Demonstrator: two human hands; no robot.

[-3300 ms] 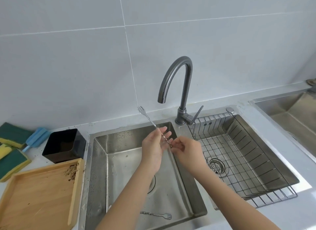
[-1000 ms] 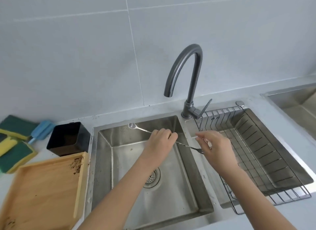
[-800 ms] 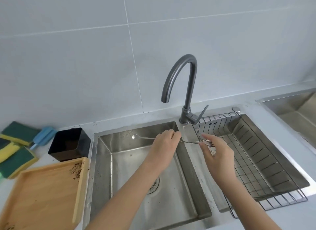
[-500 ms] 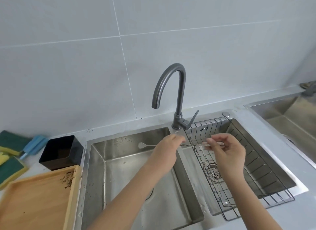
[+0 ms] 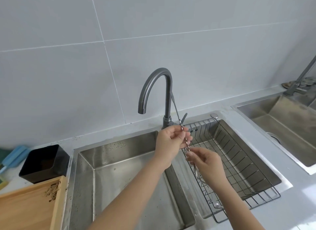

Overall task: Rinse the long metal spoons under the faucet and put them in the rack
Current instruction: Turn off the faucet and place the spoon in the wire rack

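Now — spoon [image 5: 179, 125] near-upright | both hands [image 5: 171, 144] pinch it | above rack [image 5: 242, 163]

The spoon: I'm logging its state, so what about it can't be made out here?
Head view only:
- Spoon lower end: hidden behind the right hand.
- Its upper end: thin, blurred against the faucet.
- Water on it: too fine to tell.

Head camera looks steeply down, close over the sink [image 5: 119, 161].
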